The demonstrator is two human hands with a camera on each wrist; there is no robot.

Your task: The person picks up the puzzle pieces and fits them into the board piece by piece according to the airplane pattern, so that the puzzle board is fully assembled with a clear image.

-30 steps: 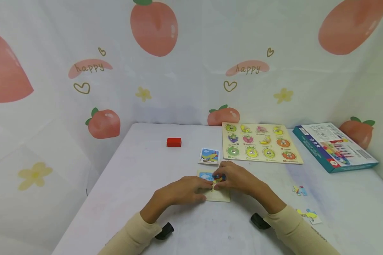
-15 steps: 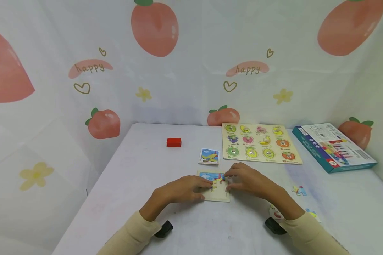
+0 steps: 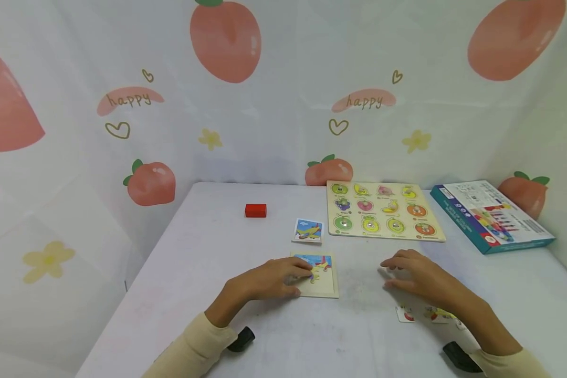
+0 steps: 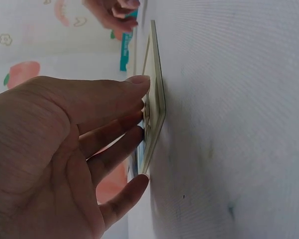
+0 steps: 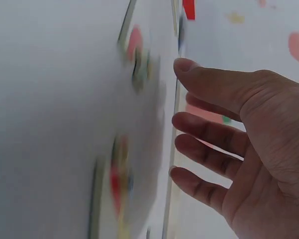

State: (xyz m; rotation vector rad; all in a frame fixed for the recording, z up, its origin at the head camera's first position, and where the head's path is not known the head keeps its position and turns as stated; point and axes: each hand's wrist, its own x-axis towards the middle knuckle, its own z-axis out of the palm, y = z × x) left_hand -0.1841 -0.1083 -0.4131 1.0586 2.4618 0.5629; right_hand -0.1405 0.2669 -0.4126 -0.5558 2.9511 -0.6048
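Note:
A small wooden puzzle tray (image 3: 329, 287), with a strip of blue picture along its far side, lies flat on the table. My left hand (image 3: 270, 278) rests on its left part, covering some of the picture; the left wrist view shows the thumb and fingers loosely extended at the tray (image 4: 158, 102). To the right, my right hand (image 3: 420, 275) hangs over the table with parted fingers and nothing in it. Loose jigsaw pieces (image 3: 405, 314) lie just below that hand, partly hidden by the forearm; the right wrist view shows several of them blurred.
Behind the tray lies a picture card of a yellow plane (image 3: 308, 231). A fruit puzzle board (image 3: 382, 231) and a teal-edged box (image 3: 493, 215) take up the back right. A red block (image 3: 255, 210) sits at the back left.
My right hand has left the tray and moved to the right, over the loose pieces. A red-and-yellow piece now shows in the tray's picture. My left hand has stayed on the tray.

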